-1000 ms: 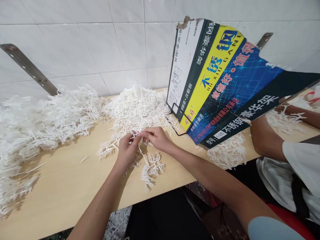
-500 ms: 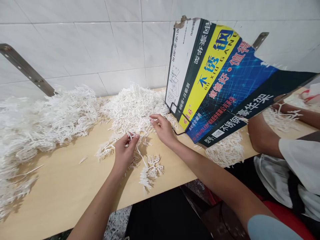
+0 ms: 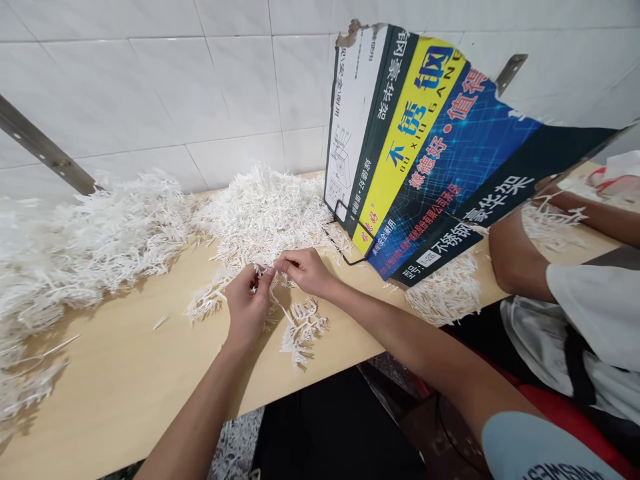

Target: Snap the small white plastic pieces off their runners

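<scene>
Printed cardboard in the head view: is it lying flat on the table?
No, the printed cardboard stands up from the table, to the right of the central white pile.

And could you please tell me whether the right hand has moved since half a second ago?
Yes: against the cardboard panel, the right hand has moved left, toward the left hand.
</scene>
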Demonstrator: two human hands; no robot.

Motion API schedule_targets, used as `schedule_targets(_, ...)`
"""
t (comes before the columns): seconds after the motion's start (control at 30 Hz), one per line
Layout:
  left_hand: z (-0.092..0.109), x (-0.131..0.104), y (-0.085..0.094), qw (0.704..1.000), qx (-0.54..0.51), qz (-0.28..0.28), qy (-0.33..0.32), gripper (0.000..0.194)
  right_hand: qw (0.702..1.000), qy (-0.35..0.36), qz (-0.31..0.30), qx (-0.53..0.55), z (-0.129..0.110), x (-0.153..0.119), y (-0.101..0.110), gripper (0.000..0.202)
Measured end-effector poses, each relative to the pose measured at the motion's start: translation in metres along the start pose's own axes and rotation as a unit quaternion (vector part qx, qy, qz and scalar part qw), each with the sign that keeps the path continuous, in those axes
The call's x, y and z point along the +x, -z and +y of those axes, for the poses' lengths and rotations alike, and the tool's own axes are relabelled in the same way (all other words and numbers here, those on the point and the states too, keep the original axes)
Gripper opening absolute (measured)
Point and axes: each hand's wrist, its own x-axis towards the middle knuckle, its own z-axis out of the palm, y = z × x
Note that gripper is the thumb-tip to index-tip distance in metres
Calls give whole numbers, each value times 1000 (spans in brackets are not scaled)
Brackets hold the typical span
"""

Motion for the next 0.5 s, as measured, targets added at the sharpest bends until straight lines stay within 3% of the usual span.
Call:
schedule_targets(0.1,7,-7,-4,999,14,37,-19,41,1000,14,25,-13,-7,-6,-2,50)
schedule_targets(0.23,9,-10,-9,999,6,20,-29,37,998,26,65,-3,-5,-12,-3,50)
schedule_targets(0.3,5,-8,-7,999,-10,28,-24,35,993,-3,118,22,3,-11,-2,50)
schedule_targets(0.4,-6,1,3,992,-49,115,20,31,967,-81,230,76,15,-5,0,48)
schedule_targets(0.43,-9,3,7,989,-56,135,36,29,964,-90,238,78,17,-2,0,46)
schedule_targets(0.5,-11,7,12,990,-52,117,50,27,980,-57,186,37,17,1,-2,38)
